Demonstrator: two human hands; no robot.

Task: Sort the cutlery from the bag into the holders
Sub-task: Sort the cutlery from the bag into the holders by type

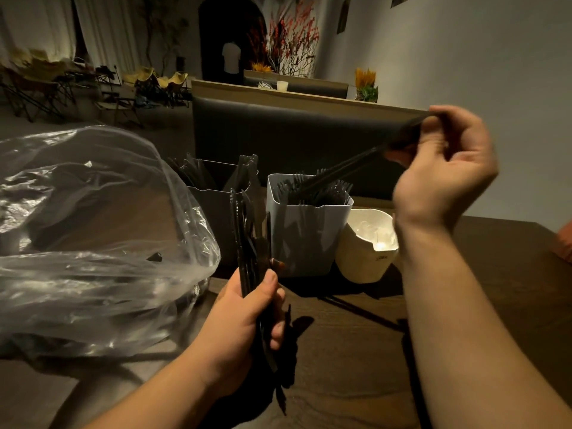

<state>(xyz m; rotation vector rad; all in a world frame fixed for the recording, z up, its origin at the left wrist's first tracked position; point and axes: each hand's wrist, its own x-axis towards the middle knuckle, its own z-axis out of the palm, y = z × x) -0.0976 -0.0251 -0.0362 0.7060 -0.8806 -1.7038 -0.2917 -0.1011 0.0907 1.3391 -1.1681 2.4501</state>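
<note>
Dark surface (pixel 356 351) across lower frame. Clear bag (pixel 93 243) at left, dark pieces inside. Pale holder (pixel 309 236) at centre, forks in it; dark holder (pixel 210 205) just left. Left grip (pixel 241 320), low centre, clamped on cutlery bundle (pixel 244 236). Right grip (pixel 448 168), upper right, pinching black pieces (pixel 340 170) slanting into pale holder. Best: steepen slant, lower until seated, then release

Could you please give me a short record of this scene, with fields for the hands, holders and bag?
Left hand: grips a bundle of black cutlery, upright
Right hand: holds black pieces slanting down to the grey holder
Grey holder: forks inside
Dark holder: black cutlery inside, left of grey
Bag: clear plastic, on table, left
</note>
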